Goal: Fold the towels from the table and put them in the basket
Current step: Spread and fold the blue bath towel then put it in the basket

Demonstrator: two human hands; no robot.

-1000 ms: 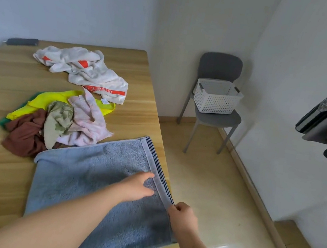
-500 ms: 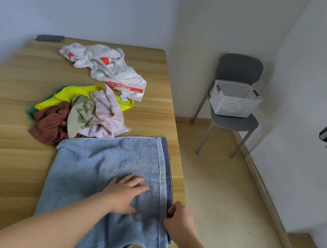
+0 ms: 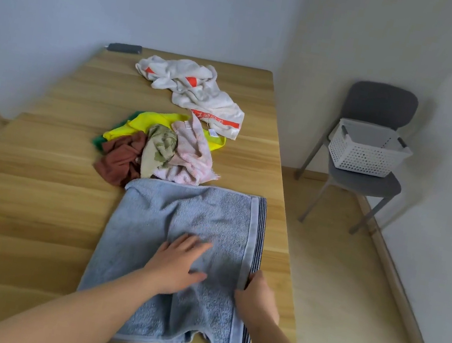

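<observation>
**While one hand presses, the other pinches the hem**

Where the blue towel (image 3: pixel 205 215) lies spread on the wooden table (image 3: pixel 34 199), both bare hands are on its near half. The left hand (image 3: pixel 177 265) rests palm down on the middle of the towel, its fingers straight and slightly spread, holding nothing. The right hand (image 3: pixel 255 299) sits at the towel's right side, its fingers curled and its thumb on top, pinching the edge with the dark striped band. That band runs along the towel's whole right side, close to the table's right edge. The towel's near edge is rumpled, with a small hollow in the hem between the two forearms.

Just beyond the towel's far edge, and touching it, lies a heap of small cloths (image 3: pixel 162 151): brown, olive-patterned, pink, yellow and a bit of green. Farther beyond the towel lies a crumpled white towel (image 3: pixel 199 92) with red markings, one end reaching the heap. Past that, at the table's far edge, lies a dark flat object (image 3: pixel 125 48), too small to identify.

Well off to the towel's right and farther back, a grey chair (image 3: pixel 379 104) stands on the floor by the wall. A white perforated basket (image 3: pixel 365 152) sits on its seat, and nothing shows inside it.
</observation>
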